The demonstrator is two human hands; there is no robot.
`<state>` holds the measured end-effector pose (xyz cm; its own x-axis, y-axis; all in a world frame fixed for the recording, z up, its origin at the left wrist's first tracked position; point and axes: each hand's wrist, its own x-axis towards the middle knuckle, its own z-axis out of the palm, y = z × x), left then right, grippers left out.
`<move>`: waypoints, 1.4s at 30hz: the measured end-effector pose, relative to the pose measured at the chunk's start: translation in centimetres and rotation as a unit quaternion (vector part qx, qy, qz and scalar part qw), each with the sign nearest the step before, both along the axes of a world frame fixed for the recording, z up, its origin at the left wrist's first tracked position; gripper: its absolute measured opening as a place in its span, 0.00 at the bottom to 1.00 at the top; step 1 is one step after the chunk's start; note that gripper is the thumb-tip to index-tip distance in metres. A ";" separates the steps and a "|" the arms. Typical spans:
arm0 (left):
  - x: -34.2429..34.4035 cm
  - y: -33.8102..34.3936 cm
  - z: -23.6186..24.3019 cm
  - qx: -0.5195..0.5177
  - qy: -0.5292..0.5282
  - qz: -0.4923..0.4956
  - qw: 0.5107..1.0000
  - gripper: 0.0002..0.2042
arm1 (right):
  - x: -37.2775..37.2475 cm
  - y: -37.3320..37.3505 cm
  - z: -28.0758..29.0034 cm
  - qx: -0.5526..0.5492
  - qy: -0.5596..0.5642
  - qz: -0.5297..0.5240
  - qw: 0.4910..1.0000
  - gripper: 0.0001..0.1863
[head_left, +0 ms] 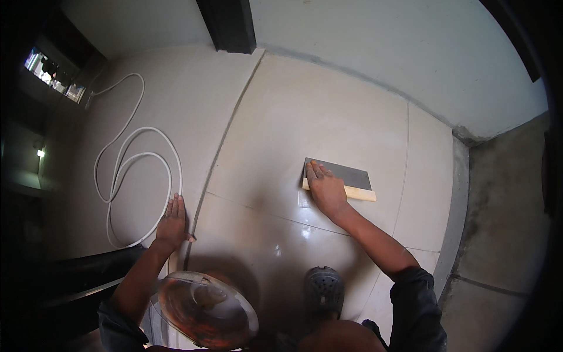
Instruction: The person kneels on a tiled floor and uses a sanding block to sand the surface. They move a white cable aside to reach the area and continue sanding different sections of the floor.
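Note:
My right hand (328,189) grips a wide scraper with a flat grey blade (350,175) and a pale wooden handle along its near edge (360,193). Its fingers lie over the left part of the blade, and the thumb is hidden. The scraper rests low over a glossy beige floor tile (305,117). Left of a dark joint line, my left hand (173,224) is set down on the floor with fingers stretched out, beside a loop of white cable (170,167). Nothing shows in that hand.
A round bucket (252,320), stained orange-brown inside, stands between my left forearm and my foot in a dark clog (324,290). Far off, a dark post (231,26) meets the floor by a pale wall (375,41). A grey, rougher floor (504,205) lies at the right.

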<state>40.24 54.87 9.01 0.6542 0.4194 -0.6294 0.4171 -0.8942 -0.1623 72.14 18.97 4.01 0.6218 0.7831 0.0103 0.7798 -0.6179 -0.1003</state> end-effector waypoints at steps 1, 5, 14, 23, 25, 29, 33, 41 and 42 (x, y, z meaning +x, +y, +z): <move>0.0 -0.5 0.0 0.000 0.004 0.003 1.000 0.75 | 1.6 -0.2 0.3 0.009 0.004 -0.013 1.000 0.27; 1.7 -2.0 0.1 -0.005 0.026 0.022 0.999 0.74 | 3.9 1.1 0.5 0.021 0.004 -0.053 0.998 0.26; 2.0 -2.7 0.1 0.020 0.056 0.031 0.998 0.75 | 2.9 6.1 0.3 -0.026 -0.019 0.031 0.999 0.27; 2.5 -2.9 0.4 0.010 0.047 0.045 0.998 0.74 | 1.4 9.3 -0.3 -0.038 -0.040 0.065 0.996 0.28; 2.2 -2.9 0.5 0.007 0.049 0.049 0.998 0.73 | 0.6 9.1 -0.9 -0.013 -0.045 0.097 0.994 0.28; 2.6 -3.1 1.2 -0.006 0.048 0.060 0.997 0.72 | 4.8 11.5 1.9 -0.015 0.036 0.007 0.999 0.28; 3.2 -3.6 1.7 -0.023 0.048 0.087 0.995 0.71 | 3.0 12.0 -2.8 -0.001 -0.082 0.083 0.993 0.29; 2.5 -3.2 1.0 0.003 0.042 0.078 0.996 0.73 | 6.2 13.0 -1.6 0.023 -0.084 0.082 0.993 0.22; 2.8 -3.3 1.0 -0.003 0.036 0.079 0.996 0.73 | 7.2 12.4 -0.3 0.022 -0.064 0.068 0.995 0.22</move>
